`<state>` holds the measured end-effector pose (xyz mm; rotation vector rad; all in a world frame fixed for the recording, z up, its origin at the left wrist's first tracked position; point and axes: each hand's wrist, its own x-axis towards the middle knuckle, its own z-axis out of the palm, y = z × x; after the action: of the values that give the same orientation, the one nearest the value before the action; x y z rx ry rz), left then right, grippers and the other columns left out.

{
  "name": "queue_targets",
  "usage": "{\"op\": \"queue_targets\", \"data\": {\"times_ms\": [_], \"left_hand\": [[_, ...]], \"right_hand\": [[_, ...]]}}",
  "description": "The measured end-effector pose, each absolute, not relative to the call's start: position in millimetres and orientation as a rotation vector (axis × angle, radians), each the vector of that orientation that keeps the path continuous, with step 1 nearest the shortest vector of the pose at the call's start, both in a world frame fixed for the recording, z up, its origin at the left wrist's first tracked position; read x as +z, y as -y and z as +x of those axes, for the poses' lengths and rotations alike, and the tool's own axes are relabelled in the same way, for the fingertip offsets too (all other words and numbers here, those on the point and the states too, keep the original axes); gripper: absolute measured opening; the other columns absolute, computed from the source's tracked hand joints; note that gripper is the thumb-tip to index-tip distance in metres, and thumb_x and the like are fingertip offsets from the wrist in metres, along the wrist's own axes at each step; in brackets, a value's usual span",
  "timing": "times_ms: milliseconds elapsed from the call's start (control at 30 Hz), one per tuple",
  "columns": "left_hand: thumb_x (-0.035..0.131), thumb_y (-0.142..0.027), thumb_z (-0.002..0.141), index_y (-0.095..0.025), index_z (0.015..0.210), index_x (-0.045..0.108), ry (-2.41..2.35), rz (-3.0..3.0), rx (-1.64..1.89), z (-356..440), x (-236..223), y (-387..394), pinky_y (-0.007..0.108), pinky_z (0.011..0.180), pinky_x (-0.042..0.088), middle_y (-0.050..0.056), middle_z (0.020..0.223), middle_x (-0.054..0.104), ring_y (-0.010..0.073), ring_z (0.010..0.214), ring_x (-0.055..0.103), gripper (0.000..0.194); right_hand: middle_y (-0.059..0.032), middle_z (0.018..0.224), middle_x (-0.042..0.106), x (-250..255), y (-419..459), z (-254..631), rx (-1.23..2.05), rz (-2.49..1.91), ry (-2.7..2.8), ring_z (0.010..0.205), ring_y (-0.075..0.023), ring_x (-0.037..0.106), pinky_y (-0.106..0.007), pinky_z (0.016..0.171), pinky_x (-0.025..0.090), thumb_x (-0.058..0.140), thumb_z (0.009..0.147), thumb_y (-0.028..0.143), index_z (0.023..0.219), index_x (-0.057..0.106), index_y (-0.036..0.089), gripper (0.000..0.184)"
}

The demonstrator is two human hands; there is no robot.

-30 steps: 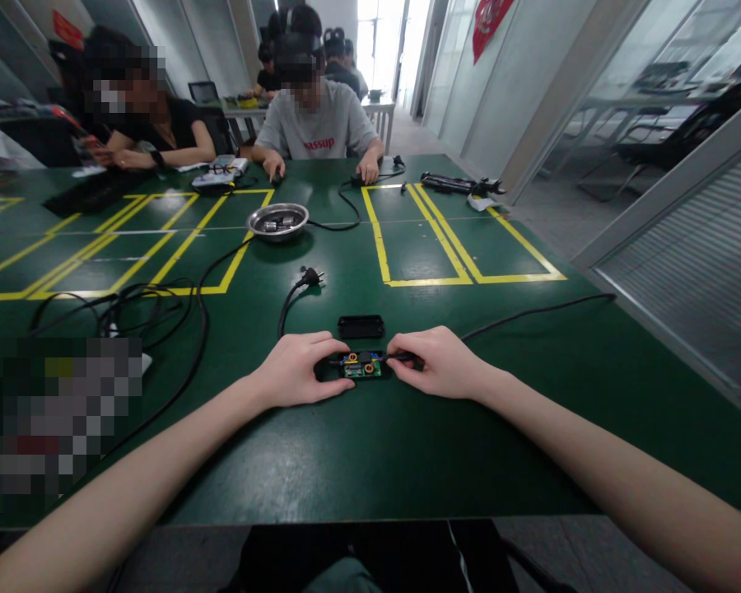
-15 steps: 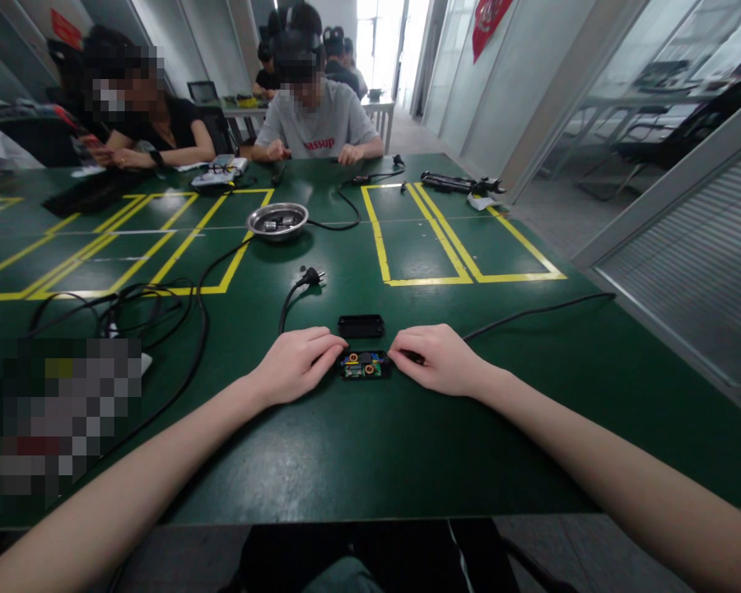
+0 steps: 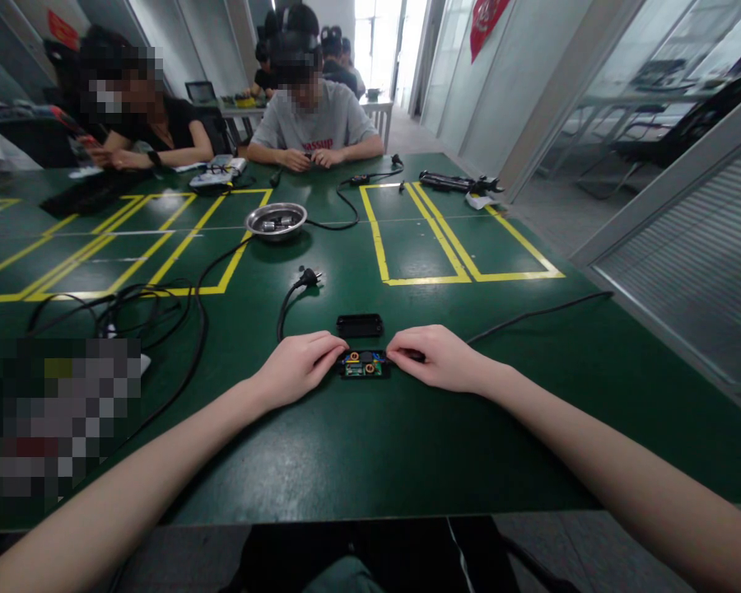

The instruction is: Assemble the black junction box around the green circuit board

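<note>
A small open black case (image 3: 365, 377) lies on the table in front of me, with a green circuit board (image 3: 356, 368) in it carrying two copper-coloured coils and blue wires. My left hand (image 3: 302, 362) is closed, thumb and fingers pinched at the case's left end, where a black cord with a plug (image 3: 309, 278) runs in behind the hand. At the right end, my right hand (image 3: 438, 356) pinches another black cord (image 3: 531, 314) close to the case. Fingertips hide both cord ends. Just behind the case lies a black cover (image 3: 359, 325), hollow side up.
A metal bowl (image 3: 277, 221) holding small metal parts stands farther back. Coiled black cables (image 3: 142, 309) lie at left, near a blurred-out area. Yellow tape (image 3: 429, 280) marks rectangles on the green table (image 3: 272, 469). A black tool-like object (image 3: 457, 183) lies back right. Other people sit across.
My hands stay at both ends of the case with hardly any movement. The person across has brought both hands together.
</note>
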<state>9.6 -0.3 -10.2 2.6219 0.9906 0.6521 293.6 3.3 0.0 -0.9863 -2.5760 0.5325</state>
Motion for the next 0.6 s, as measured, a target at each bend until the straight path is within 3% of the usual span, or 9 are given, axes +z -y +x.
{"op": "queue_targets", "data": {"times_ms": [600], "left_hand": [[0.042,-0.026,0.108,-0.018,0.105,0.070,-1.106,2.603,0.643,13.6,-13.4,-0.7,0.028,0.080,0.057,0.007,0.098,0.076,0.0186,0.086,0.073,0.030]], "right_hand": [[-0.0047,0.078,0.070,-7.5,-0.8,283.6,0.379,-1.213,2.576,0.074,-0.0183,0.064,-0.028,0.070,0.041,0.047,0.103,0.024,0.091,0.067,0.020,0.023]]}}
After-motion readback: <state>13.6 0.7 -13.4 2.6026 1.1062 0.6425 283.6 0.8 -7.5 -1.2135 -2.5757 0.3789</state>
